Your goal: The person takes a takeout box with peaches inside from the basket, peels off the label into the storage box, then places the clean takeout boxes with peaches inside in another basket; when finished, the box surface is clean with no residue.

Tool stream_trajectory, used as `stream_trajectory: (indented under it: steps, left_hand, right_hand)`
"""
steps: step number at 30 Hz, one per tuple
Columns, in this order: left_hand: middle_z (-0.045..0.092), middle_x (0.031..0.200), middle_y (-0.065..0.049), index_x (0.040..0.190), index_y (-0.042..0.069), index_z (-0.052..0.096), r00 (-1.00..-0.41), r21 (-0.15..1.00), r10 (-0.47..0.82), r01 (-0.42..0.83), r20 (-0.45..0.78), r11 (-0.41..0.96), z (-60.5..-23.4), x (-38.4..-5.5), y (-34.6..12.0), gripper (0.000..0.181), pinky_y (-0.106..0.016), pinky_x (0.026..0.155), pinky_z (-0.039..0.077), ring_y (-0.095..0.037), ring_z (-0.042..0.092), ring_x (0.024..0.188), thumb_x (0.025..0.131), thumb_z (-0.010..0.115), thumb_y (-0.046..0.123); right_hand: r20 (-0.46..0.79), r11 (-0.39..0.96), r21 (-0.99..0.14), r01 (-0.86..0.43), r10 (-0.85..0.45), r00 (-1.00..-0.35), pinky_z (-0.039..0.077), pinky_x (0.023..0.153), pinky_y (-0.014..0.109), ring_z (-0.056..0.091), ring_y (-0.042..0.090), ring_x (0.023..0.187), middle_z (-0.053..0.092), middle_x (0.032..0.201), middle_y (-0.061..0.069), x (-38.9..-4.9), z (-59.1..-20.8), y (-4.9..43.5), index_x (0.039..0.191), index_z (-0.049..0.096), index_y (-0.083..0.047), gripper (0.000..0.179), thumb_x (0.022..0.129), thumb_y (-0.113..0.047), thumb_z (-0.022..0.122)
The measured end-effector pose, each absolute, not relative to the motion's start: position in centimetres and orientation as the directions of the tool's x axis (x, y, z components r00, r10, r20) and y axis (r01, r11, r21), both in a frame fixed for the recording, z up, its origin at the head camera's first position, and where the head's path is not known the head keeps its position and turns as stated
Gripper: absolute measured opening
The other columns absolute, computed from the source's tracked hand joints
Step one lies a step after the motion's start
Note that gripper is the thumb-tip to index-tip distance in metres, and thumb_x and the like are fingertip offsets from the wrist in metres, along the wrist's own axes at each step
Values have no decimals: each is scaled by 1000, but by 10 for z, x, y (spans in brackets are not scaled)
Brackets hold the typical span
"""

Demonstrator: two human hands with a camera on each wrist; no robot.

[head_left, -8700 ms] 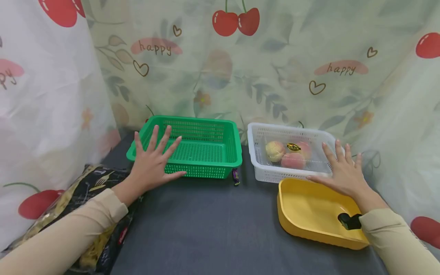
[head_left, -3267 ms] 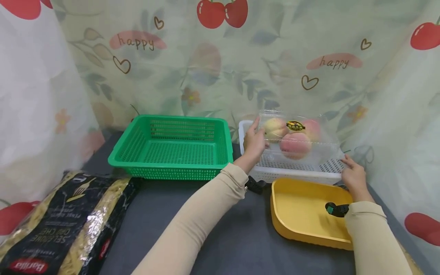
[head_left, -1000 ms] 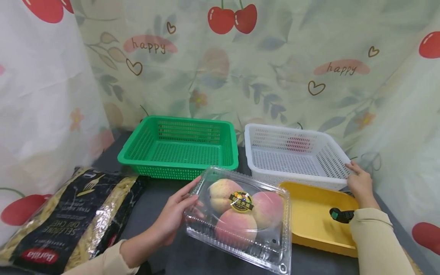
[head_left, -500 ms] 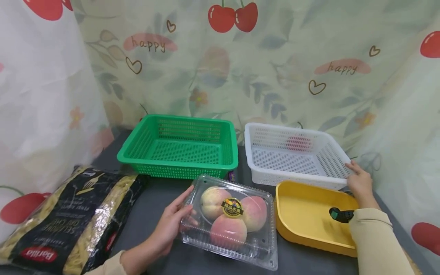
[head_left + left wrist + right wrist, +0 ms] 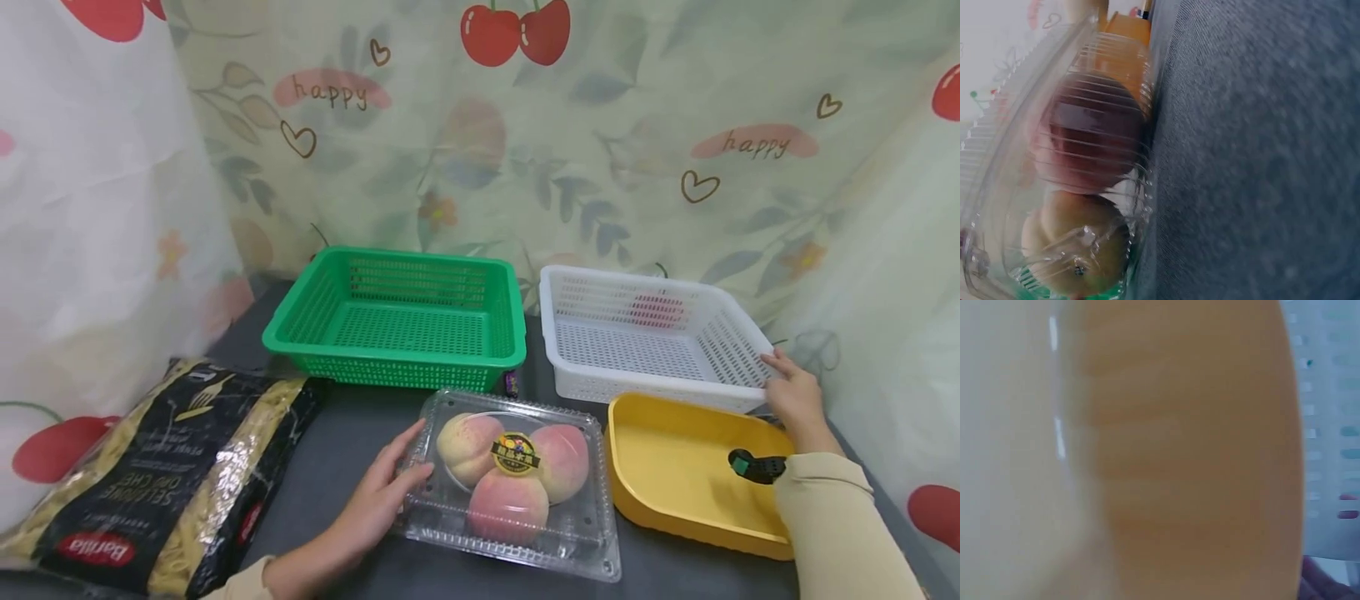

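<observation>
Trainee: Where is the clear box (image 5: 566, 533) positioned?

Instructor: It appears to be rested flat on the tabletop (image 5: 330, 442), in front of the green basket (image 5: 405, 371) and just beside the yellow tray (image 5: 675, 475). Whether the tray is touched cannot be told. Three peaches (image 5: 508, 504) are contained under the lid.

Trainee: How are the hands occupied?

Instructor: The near left edge of the box is held by the left hand (image 5: 375, 492), with the thumb laid over the lid; the undersides of the fingers are hidden. The right rim of the white basket (image 5: 660, 379) is gripped by the right hand (image 5: 798, 398).

Trainee: How is the box best handled at this stage?

Instructor: The step is judged to be a controlled set-down. The box should be held level so that the peaches are not rolled together and bruised. Thin plastic is easily flexed, so pressure should be applied at the edge, never on the lid's centre. Full support by the tabletop should be confirmed before the edge is released. The tray should not be nudged.
</observation>
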State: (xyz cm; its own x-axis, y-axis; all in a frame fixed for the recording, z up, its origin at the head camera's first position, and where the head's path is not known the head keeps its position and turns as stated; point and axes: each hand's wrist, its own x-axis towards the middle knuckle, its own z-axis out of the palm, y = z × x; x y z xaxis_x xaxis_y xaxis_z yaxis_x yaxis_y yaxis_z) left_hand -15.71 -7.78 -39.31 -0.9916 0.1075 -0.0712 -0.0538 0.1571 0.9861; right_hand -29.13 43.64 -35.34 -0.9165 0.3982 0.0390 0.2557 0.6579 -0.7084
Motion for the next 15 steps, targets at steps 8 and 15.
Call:
stream_trajectory:
  steps: [8, 15]
  left_hand:
    - [9, 155, -15, 148, 19, 26, -986, 991, 160, 54, 34, 121, -398, -156, -75, 58, -60, 110, 10, -39, 9, 142, 94, 47, 17]
    - [3, 158, -12, 150, 18, 17, -973, 996, 218, 86, 79, 23, -400, -155, -75, 59, -54, 113, -1, -31, -1, 144, 97, 41, 16]
  right_hand:
    - [14, 606, -735, 304, 462, -887, 15, 111, 57, -6, 39, 142, -14, 154, 4, -290, -337, 422, 147, 22, -7, 58, 97, -34, 32]
    - [61, 405, -907, 119, 404, -913, 10, 116, 50, 0, 30, 145, 1, 159, 0, -284, -294, 354, 144, 36, -18, 52, 96, -36, 44]
